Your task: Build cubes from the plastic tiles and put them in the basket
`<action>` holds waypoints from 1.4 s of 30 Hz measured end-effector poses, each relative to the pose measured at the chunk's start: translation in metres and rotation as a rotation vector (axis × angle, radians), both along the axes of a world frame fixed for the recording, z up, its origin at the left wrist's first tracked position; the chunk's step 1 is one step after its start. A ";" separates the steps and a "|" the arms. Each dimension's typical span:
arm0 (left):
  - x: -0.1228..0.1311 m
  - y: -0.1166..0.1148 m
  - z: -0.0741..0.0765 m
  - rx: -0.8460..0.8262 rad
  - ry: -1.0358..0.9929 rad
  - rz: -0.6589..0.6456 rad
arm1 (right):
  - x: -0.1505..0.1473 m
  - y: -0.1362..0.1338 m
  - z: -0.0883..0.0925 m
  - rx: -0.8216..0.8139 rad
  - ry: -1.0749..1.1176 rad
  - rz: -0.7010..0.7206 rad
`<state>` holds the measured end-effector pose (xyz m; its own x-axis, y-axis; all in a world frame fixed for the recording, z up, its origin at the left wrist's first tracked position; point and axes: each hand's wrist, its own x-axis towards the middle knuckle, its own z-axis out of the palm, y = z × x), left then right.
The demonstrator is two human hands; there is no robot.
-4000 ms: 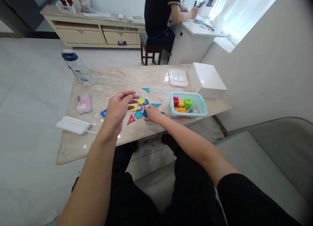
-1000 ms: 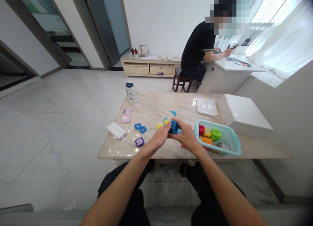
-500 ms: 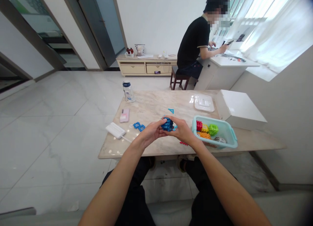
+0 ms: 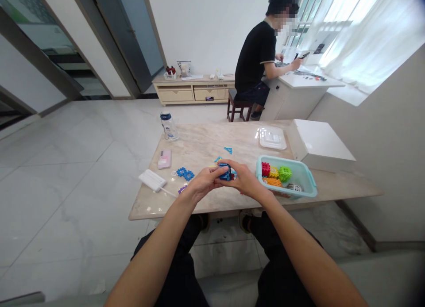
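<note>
While the two grips hide part of it, the blue block [image 4: 226,171] can be located from where I stand: between the hands, over the middle of the marbled counter [image 4: 199,139]. The left-hand grip [image 4: 206,181] is partly closed, its thumb on the block. The right-hand grip [image 4: 247,178] is curled about the opposite side (a finger passes over the top), so the block is retained from both sides.

Left of the hands, two blue toothed pieces [image 4: 185,173] lie side by side; the purple piece [image 4: 182,189] is partly covered by the left arm. Beyond the hands lies the light-blue triangle [image 4: 228,150]. To the right stands the pale-blue tub [image 4: 302,172], containing a red block [image 4: 265,168], a green block [image 4: 285,173] and others. Behind it are the clear lid [image 4: 272,138] and the white box [image 4: 323,141]. The water bottle [image 4: 170,128] occupies the far left corner.
</note>
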<state>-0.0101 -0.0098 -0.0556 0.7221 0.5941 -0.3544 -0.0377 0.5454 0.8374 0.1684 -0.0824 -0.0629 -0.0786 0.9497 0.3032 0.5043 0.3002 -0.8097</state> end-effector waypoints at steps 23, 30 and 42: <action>0.010 -0.003 0.012 0.256 0.035 0.076 | 0.016 -0.005 0.002 0.240 -0.009 -0.029; 0.008 -0.007 0.011 0.296 0.019 0.101 | 0.015 -0.005 0.002 0.238 0.007 -0.031; 0.004 -0.006 0.010 0.346 0.028 0.032 | 0.016 -0.008 0.004 0.191 -0.003 -0.039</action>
